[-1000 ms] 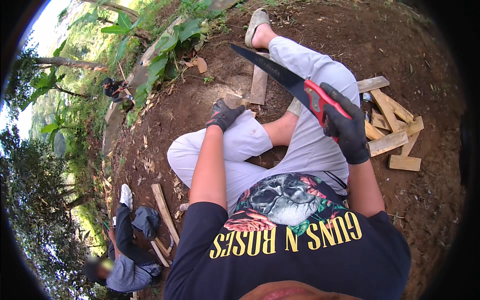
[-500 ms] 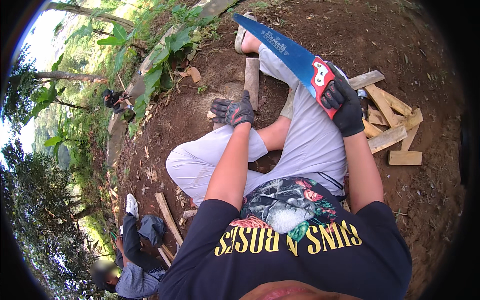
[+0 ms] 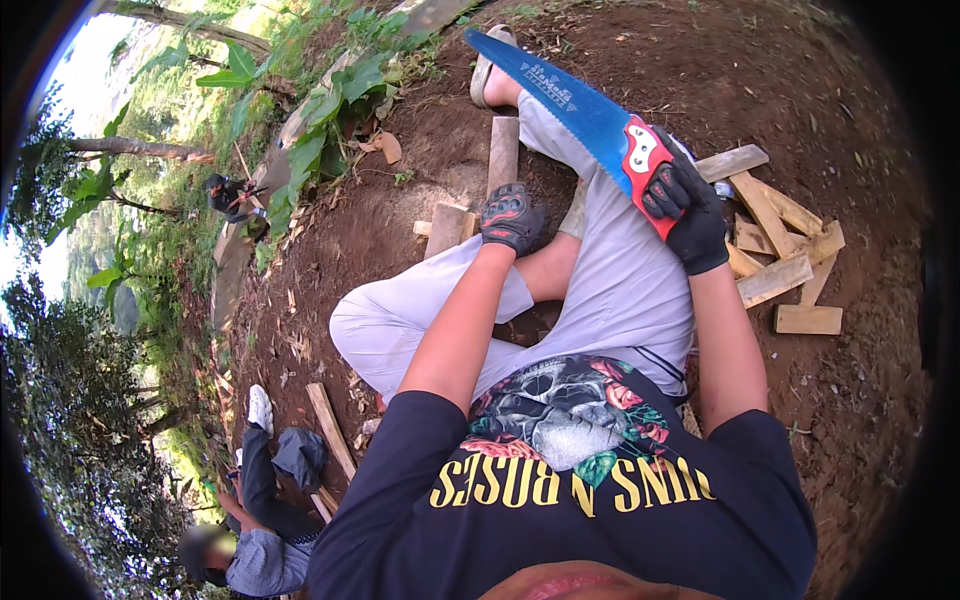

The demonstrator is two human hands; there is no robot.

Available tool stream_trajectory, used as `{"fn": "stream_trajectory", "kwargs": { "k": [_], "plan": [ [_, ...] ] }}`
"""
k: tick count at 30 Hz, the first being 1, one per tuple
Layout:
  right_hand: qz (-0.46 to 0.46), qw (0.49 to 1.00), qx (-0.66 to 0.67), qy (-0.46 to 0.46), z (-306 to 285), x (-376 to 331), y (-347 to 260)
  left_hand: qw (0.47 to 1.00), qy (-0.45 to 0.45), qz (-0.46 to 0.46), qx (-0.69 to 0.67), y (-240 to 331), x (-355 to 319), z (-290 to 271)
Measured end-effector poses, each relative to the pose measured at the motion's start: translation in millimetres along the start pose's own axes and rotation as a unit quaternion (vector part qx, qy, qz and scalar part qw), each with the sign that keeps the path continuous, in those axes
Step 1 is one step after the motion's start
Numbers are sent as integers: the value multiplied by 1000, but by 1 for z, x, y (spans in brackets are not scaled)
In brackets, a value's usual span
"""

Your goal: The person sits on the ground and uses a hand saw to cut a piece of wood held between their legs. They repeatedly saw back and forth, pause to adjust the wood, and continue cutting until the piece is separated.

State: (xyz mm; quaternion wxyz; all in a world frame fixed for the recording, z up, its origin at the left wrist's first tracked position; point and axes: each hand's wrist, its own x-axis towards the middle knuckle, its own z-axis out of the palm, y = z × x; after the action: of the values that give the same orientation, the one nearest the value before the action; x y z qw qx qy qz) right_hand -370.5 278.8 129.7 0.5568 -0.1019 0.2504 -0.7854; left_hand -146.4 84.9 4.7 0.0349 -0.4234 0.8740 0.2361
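Note:
My right hand (image 3: 690, 205), in a black glove, grips the red handle of a hand saw (image 3: 575, 100). The saw's blue blade slants up to the far left above my right leg, its toothed edge facing left. A wooden plank (image 3: 504, 155) lies on the soil between my legs. My left hand (image 3: 513, 218), also gloved, is over the plank's near end with its fingers curled down round it; the fingertips are hidden. Just left of that hand, a short wooden block (image 3: 447, 230) rests by my left knee, with a smaller light piece (image 3: 422, 228) against it.
Several cut wood pieces (image 3: 785, 235) are heaped on the ground to my right. A person (image 3: 265, 520) sits at the lower left near a long board (image 3: 331, 430). Another person (image 3: 230, 197) is farther off by a low concrete edge (image 3: 230, 270). Leafy plants (image 3: 335, 110) grow at the far left.
My left hand has moved right from over the short block onto the plank, its outstretched fingers now curled. The block and small piece are uncovered. The saw has stayed nearly still.

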Motion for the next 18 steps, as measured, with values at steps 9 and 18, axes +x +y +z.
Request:
{"fn": "stream_trajectory", "kwargs": {
  "k": [9, 18],
  "plan": [
    [23, 1000, 16, 3, 1, 3, -7, 981, 59, -136, 122, -7, 59, 15],
    [24, 999, 26, -39, 3, 5, -13, 979, -5, -205, 7, -34, 73, 14]
  ]
}}
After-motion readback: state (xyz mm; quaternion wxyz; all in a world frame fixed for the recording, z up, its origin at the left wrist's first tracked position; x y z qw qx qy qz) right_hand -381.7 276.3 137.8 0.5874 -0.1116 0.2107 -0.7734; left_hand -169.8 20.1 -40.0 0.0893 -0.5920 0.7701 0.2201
